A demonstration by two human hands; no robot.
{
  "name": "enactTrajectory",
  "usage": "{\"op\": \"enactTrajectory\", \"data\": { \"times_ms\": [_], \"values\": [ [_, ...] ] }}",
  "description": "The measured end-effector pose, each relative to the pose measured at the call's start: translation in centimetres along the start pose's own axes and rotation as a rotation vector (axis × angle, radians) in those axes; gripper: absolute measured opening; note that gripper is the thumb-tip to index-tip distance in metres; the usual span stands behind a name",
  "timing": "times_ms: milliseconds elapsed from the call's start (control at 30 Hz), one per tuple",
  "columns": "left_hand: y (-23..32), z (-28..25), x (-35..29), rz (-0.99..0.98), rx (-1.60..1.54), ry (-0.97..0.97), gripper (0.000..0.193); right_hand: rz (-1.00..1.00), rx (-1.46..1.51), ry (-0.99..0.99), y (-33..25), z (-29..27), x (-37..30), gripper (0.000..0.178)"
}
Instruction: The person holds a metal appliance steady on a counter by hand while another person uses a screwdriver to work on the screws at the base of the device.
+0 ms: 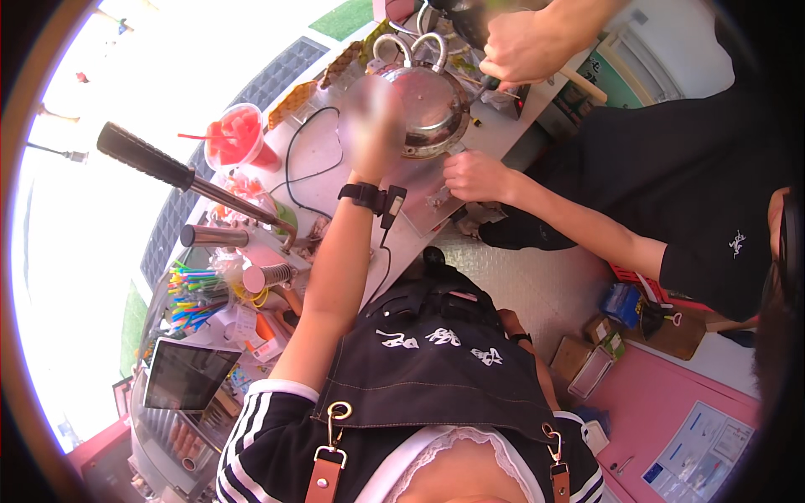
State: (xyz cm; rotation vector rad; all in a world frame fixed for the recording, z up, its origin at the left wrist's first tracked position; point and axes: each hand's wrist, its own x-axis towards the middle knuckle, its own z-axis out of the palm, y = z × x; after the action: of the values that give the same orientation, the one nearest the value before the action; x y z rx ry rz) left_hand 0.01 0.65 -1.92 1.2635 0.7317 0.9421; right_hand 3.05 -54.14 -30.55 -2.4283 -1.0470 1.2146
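One lever: a metal rod with a dark grip (pixel 149 156) slants across the far left.
Straws: a multicoloured bundle (pixel 199 295) sits below the lever in the view, well apart from the metal dome.
Red drink: a clear cup (pixel 239 138) with red contents stands to the left of the left hand.
Left hand: the wearer's left hand (pixel 371 126) is out over the pale counter (pixel 415 184), with a black wristband (pixel 360 194) behind it; blur hides the fingers, so I cannot tell whether they are wide, narrow or holding something.
Metal dome: the shiny metal dome (pixel 432 105), pan or lid, lies immediately right of the left hand, which overlaps its left edge in the view; contact is unclear. Its outline is nearly round, with no clear long axis.
Co-worker's near hand: this loosely curled hand (pixel 476 176) is just beside the dome's lower right.
Right hand: the wearer's right hand (pixel 508 323) is low beside the dark apron (pixel 436 369), partly hidden, its grip impossible to tell; the left is much nearer the dome.
Co-worker's far hand: a closed fist (pixel 527 46) is at the dome's upper right, by a dark handle (pixel 490 82).
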Motion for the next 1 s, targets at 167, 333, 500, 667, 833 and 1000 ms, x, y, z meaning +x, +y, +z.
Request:
{"op": "enactTrajectory", "data": {
  "times_ms": [167,333,500,667,833,1000],
  "values": [
    [-0.9,-0.3,0.3,0.023,0.051,-0.017,0.048,0.014,0.022,-0.001,0.3,0.1,-0.1,0.033],
    [0.0,0.2,0.0,-0.075,0.007,0.01,0.049,0.051,0.015,-0.014,-0.4,-0.2,-0.2,0.033],
    [0.5,0.2,-0.3,-0.076,0.012,0.011,0.047,0.073,0.0,-0.065,-1.6,-1.2,-0.4,0.033],
    [-0.3,-0.4,0.1,-0.046,-0.035,0.001,0.041,0.11,0.077,-0.063,-2.0,-1.6,-0.7,0.033],
    [2.7,1.0,-0.7,-0.305,-0.134,0.117,0.062,0.025,0.035,-0.021,-0.9,-0.6,-0.6,0.032],
    [2.4,0.6,-0.7,-0.29,-0.161,0.105,0.066,0.022,0.002,0.01,-0.8,-0.5,-0.4,0.028]
  ]
}}
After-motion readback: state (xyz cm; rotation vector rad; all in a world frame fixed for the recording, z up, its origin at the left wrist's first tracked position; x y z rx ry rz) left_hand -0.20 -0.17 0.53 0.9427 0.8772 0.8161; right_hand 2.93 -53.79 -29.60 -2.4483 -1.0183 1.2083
